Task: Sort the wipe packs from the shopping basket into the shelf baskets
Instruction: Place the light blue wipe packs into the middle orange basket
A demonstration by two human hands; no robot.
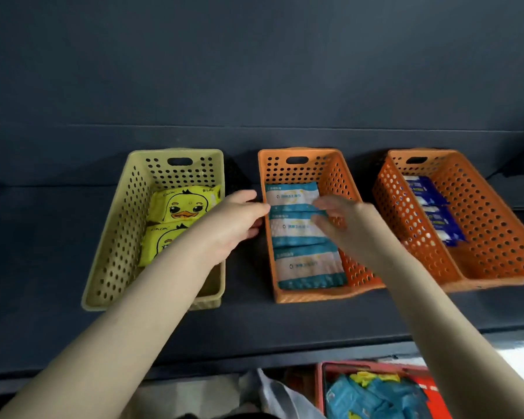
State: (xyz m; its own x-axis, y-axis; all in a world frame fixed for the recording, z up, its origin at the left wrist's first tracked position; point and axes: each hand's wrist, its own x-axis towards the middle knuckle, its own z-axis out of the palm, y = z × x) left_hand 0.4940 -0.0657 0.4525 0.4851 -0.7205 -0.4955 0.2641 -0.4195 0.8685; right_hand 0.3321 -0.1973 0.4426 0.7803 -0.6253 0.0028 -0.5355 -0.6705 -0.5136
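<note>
Three baskets stand in a row on the dark shelf. The beige basket (115,237) holds two yellow duck wipe packs (182,204). In the middle orange basket (339,182) lie three teal-and-white wipe packs in a line. My left hand (239,219) pinches the far left corner of the middle teal pack (297,228), and my right hand (342,225) pinches its far right corner. The right orange basket (481,213) holds dark blue wipe packs (436,216). Below the shelf, the red shopping basket (321,385) contains several teal and yellow packs (372,397).
A white plastic bag (279,394) sits left of the shopping basket at the bottom edge. The shelf's dark back wall (254,86) rises behind the baskets. Bare shelf surface (43,237) lies left of the beige basket and in front of all three.
</note>
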